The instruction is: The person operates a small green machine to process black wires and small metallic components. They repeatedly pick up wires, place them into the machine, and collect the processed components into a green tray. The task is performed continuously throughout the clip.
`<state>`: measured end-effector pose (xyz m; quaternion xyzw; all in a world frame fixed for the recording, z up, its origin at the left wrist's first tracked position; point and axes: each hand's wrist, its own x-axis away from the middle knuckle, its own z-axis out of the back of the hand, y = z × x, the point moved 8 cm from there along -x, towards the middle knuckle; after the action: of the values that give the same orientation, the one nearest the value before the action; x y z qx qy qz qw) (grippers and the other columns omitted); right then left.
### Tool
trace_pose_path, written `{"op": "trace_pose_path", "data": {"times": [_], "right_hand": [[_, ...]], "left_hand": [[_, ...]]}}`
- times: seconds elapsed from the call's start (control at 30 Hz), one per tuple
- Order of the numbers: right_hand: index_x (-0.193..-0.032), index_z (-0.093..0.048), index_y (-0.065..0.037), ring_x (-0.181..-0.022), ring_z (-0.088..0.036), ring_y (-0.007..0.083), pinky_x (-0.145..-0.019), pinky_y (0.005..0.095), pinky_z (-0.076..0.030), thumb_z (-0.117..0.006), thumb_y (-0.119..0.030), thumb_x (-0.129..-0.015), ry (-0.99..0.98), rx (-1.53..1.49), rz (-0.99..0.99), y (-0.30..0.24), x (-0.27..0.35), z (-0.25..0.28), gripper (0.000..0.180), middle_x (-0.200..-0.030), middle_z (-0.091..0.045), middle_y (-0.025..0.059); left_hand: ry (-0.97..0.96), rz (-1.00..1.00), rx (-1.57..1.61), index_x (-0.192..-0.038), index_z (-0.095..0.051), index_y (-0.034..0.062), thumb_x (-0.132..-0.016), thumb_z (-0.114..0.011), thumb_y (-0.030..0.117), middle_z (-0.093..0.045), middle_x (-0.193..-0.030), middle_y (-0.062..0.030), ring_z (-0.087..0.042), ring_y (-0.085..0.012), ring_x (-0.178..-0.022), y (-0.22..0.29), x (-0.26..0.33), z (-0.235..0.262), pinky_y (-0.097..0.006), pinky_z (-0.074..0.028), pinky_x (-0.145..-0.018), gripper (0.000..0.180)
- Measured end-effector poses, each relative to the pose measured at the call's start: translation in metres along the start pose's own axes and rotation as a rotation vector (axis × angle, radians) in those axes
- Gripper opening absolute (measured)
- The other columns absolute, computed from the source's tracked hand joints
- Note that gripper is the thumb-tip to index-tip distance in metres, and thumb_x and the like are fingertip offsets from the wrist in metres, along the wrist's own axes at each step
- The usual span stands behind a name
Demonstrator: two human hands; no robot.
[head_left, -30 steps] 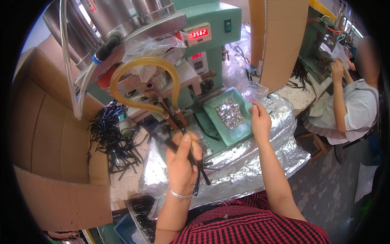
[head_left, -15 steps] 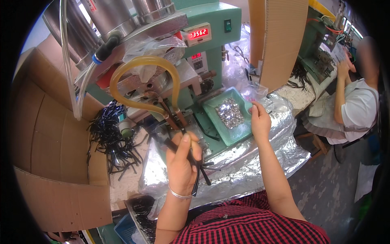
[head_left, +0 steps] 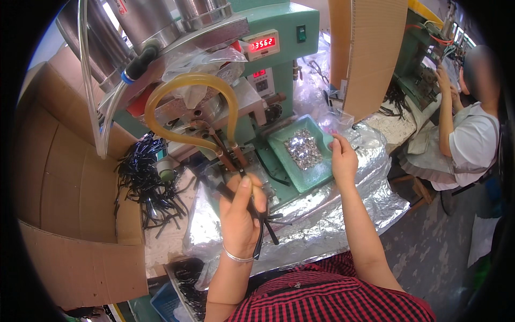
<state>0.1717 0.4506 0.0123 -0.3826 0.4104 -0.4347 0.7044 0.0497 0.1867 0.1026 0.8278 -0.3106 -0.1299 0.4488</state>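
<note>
A small factory workshop: a green bench press machine (head_left: pixel 257 80) with a red digital counter (head_left: pixel 261 44), foil-covered worktop (head_left: pixel 343 209), cardboard partitions (head_left: pixel 64 182), another seated worker (head_left: pixel 472 129) far right.

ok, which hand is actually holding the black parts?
The left hand, gripping a bundle of black parts near the machine; the right hand only rests beside the green tray.

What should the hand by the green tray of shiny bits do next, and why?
Probably dip the right hand into the green tray and pick one of the small shiny metal pieces. Its fingers rest at the tray's right rim, apart from the pile, while the left hand holds thin black plastic strips up by the green machine.
</note>
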Motion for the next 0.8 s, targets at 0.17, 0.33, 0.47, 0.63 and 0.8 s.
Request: {"op": "trace_pose_path", "data": {"times": [0.17,0.33,0.47,0.63,0.8], "right_hand": [[-0.118,-0.060,-0.008,-0.093,-0.064,0.0286,-0.082,0.0361,-0.048,-0.051,-0.023,-0.092,0.021,-0.006,-0.034,0.013,0.000,0.012,0.032,-0.101,-0.068,0.0141],[-0.118,-0.061,-0.019,-0.098,-0.062,0.0324,-0.085,0.0409,-0.049,-0.048,-0.036,-0.091,0.056,0.162,0.076,0.014,-0.003,-0.010,0.034,-0.112,-0.065,0.0088],[-0.116,-0.061,-0.014,-0.090,-0.065,0.0283,-0.080,0.0362,-0.049,-0.050,-0.029,-0.091,0.017,0.099,-0.005,0.003,-0.001,0.003,0.031,-0.096,-0.068,0.0085],[-0.116,-0.061,-0.012,-0.087,-0.066,0.0260,-0.077,0.0338,-0.050,-0.050,-0.027,-0.091,0.016,0.071,-0.014,-0.001,0.000,0.012,0.031,-0.090,-0.070,0.0072],[-0.115,-0.061,-0.012,-0.086,-0.067,0.0259,-0.077,0.0340,-0.050,-0.050,-0.027,-0.091,0.006,0.062,-0.022,-0.004,0.002,0.008,0.031,-0.089,-0.070,0.0074]], "left_hand": [[0.194,-0.005,-0.094,-0.089,-0.055,0.0012,-0.093,-0.054,0.018,-0.055,-0.068,-0.0040,-0.050,-0.0106,-0.052,-0.013,-0.005,0.009,-0.022,-0.037,-0.045,0.017],[0.209,-0.034,-0.064,-0.088,-0.054,0.0106,-0.097,-0.048,0.024,-0.038,-0.056,0.0087,-0.031,-0.0014,-0.044,-0.006,0.004,0.014,-0.018,-0.023,-0.038,0.017],[0.132,-0.034,-0.047,-0.089,-0.053,0.0126,-0.098,-0.047,0.026,-0.036,-0.056,0.0088,-0.032,-0.0013,-0.046,-0.003,0.005,-0.003,-0.018,-0.026,-0.041,0.017],[0.124,-0.034,-0.069,-0.088,-0.053,0.0131,-0.098,-0.048,0.026,-0.036,-0.057,0.0088,-0.033,-0.0019,-0.048,-0.003,0.006,-0.007,-0.019,-0.026,-0.043,0.017],[0.153,-0.012,-0.084,-0.088,-0.053,0.0136,-0.097,-0.049,0.026,-0.036,-0.057,0.0089,-0.032,-0.0023,-0.048,-0.001,0.007,-0.002,-0.019,-0.026,-0.043,0.016]]}}
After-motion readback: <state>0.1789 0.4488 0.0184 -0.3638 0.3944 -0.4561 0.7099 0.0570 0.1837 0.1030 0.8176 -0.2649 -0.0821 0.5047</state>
